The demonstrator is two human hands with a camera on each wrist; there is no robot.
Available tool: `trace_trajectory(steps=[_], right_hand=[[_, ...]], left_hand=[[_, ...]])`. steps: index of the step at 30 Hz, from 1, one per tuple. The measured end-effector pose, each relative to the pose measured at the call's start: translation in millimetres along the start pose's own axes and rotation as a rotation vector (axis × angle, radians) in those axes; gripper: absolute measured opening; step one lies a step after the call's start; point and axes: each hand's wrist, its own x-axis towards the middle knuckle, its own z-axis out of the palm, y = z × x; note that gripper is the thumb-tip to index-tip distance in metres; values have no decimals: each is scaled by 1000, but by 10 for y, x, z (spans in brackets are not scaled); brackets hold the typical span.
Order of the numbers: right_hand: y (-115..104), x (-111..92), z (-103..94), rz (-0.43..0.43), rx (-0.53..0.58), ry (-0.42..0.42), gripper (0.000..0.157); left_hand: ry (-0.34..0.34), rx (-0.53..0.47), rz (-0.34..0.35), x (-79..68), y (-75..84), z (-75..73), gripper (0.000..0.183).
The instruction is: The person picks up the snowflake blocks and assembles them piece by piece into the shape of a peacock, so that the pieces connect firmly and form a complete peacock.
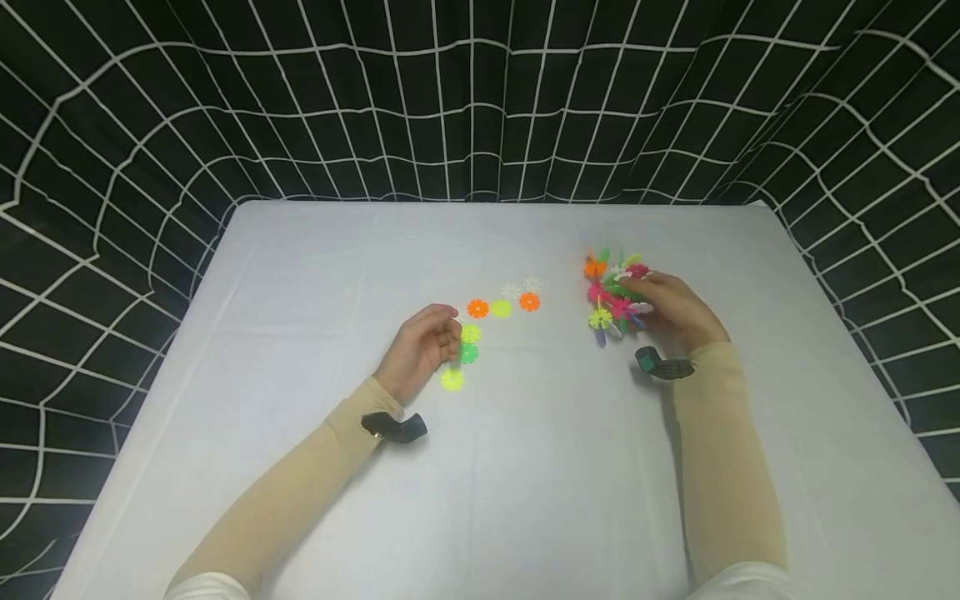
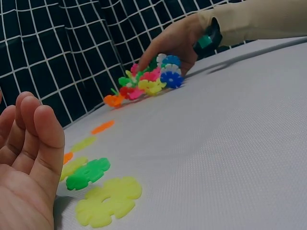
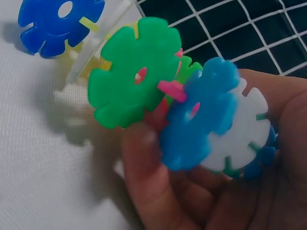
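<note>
Right hand [image 1: 678, 310] around flower-disc cluster [image 1: 619, 308], left hand [image 1: 422, 348] beside loose discs [image 1: 477, 308].

the left forearm [image 1: 285, 487], in a tan sleeve, slants up from the lower left of the head view; its left hand [image 1: 420, 354] is turned on its side near the centre, fingers [image 1: 435, 316] relaxed and slightly bent. the left wrist view shows its palm [image 2: 21, 194] at lower left, fingertips upward. the right forearm [image 1: 723, 458] rises nearly straight at right, and the right hand [image 1: 678, 308] angles leftward, fingers [image 3: 146, 177] curled in a grip.
</note>
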Motion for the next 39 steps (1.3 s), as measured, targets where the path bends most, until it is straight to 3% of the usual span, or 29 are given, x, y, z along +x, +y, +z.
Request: trace_trajectory(steps=[7, 18, 21, 25, 28, 32, 36, 39], right_hand=[[-40, -104, -38, 74, -164, 115, 106], [-19, -238, -68, 43, -265, 184, 90], [-61, -252, -20, -28, -352, 317, 81], [-221, -289, 162, -194, -453, 475, 67], [-386, -338, 369, -289, -523, 431, 62], [-535, -391, 679, -400, -584, 257, 60], [-558, -377, 1002, -500, -617, 32, 61], [-507, -335, 1193, -556, -705, -33, 63]], left_hand=[[-19, 12, 1, 10, -1, 36, 18], [-36, 25, -10, 29, -22, 91, 18], [-32, 30, -12, 30, -22, 106, 18], [-27, 33, -13, 26, -19, 109, 17], [-20, 35, -10, 20, -11, 102, 17], [-14, 35, -7, 9, 2, 90, 17], [-2, 22, -13, -12, -3, 72, 18], [3, 18, -15, -16, -23, 55, 18]])
